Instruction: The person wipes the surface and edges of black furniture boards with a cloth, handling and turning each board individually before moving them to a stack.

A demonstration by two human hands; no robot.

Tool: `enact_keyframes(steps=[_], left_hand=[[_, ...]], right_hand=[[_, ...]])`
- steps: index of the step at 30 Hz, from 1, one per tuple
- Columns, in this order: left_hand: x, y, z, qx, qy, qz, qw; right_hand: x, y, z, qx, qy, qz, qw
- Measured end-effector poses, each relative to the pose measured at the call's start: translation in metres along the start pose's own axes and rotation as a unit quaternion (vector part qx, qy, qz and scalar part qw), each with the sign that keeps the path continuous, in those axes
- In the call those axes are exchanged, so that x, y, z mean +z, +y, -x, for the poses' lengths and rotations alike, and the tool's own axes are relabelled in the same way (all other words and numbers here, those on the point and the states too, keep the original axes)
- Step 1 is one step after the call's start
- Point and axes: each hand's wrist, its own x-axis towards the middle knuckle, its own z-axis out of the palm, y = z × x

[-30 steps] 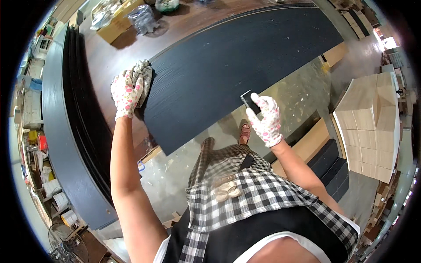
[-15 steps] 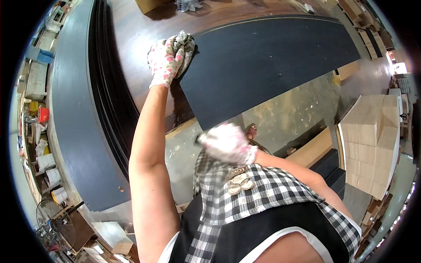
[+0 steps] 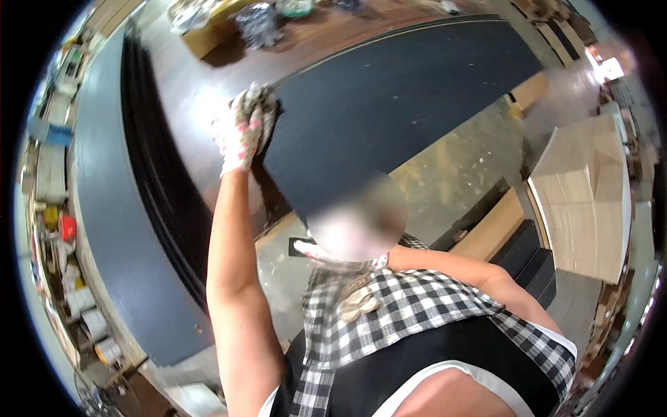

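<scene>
My left hand (image 3: 237,137), in a white glove with pink flowers, is closed on a crumpled grey patterned rag (image 3: 261,104). It presses the rag at the left end of a large dark board (image 3: 396,104), which lies on a brown wooden surface. Close to my waist, by the board's near corner, is my right hand (image 3: 340,256) in a matching glove. A round blur covers much of it. A small dark flat piece (image 3: 299,247) shows at its fingertips and seems gripped there; its kind is unclear.
Left of me stand dark boards on edge (image 3: 160,160) beside a long grey-blue panel (image 3: 111,187). A cardboard box (image 3: 208,38) and a bagged grey bundle (image 3: 258,26) sit at the far side. On the right are a large cardboard sheet (image 3: 583,194) and black pieces (image 3: 528,260).
The view has shifted, bringing more of the far box and bundle into sight. My left hand stays with the rag at the board's end. My right hand remains near my waist, now largely blurred.
</scene>
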Motion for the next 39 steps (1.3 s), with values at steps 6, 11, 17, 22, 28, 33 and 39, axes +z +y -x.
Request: enact_keyframes(steps=[6, 11, 17, 22, 28, 33, 39], left_hand=[[-0.006, 0.017, -0.006, 0.033, -0.014, -0.124, 0.992], [-0.023, 0.101, -0.046, -0.086, 0.046, 0.042, 0.994], [-0.002, 0.249, -0.093, -0.016, 0.098, 0.277, 0.956], [0.013, 0.312, -0.080, 0.108, -0.146, -0.028, 0.983], [0.029, 0.344, -0.104, 0.063, -0.248, -0.172, 0.951], [0.075, 0.398, -0.130, 0.065, -0.318, -0.164, 0.931], [0.115, 0.475, -0.153, 0.094, -0.355, -0.150, 0.918]], right_hand=[[-0.082, 0.067, 0.048, 0.039, 0.182, 0.057, 0.981], [-0.246, 0.164, 0.142, 0.237, 0.400, 0.283, 0.839], [-0.174, 0.152, 0.171, 0.169, 0.311, 0.214, 0.910], [-0.309, 0.169, 0.193, 0.188, 0.229, 0.248, 0.922], [-0.451, 0.284, 0.229, 0.276, 0.338, 0.215, 0.874], [-0.508, 0.402, 0.256, 0.348, 0.332, 0.202, 0.853], [-0.585, 0.570, 0.323, 0.478, 0.360, 0.318, 0.736]])
